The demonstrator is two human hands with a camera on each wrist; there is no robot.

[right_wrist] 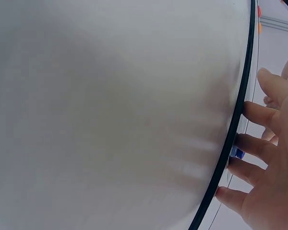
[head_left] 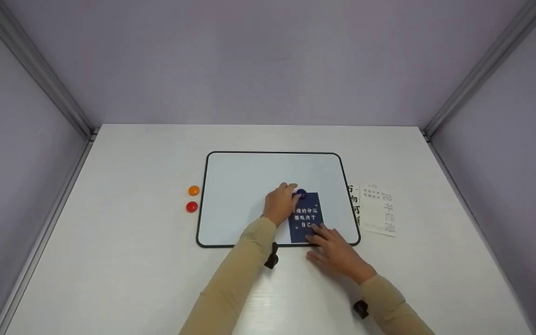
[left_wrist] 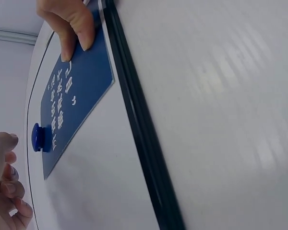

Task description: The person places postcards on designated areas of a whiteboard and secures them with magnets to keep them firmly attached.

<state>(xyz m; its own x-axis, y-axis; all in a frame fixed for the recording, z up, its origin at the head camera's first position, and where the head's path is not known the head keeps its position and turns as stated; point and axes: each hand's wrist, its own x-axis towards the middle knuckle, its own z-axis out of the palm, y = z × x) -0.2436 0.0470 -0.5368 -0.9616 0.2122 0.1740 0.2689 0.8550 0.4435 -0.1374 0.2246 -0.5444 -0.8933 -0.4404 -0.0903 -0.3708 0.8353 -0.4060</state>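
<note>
Whiteboard (head_left: 244, 195), dark-rimmed, lies flat on the white surface (head_left: 133, 209) before me in the head view. A dark blue card (head_left: 298, 236) with white characters lies on its near right part, and a round blue magnet (head_left: 301, 193) sits at the card's far edge. My left hand (head_left: 281, 204) is over the board, just to the left of the magnet. My right hand (head_left: 335, 249) is at the card's near right corner, fingers spread, some tips resting on the card. An orange disc (head_left: 194, 190) and a red disc (head_left: 192, 206) lie just outside the board's left edge; pale printed cards (head_left: 377, 211) lie by its right edge.

In the left wrist view, the magnet stands at the edge of the card, with a gap between it and my left fingers, which are loosely bent and pinch nothing. Fingers of my right hand touch the card toward its other end.

In the right wrist view, my right fingers fan out along the dark rim, apart from one another. A bit of blue shows between them, too small to tell what it is.
</note>
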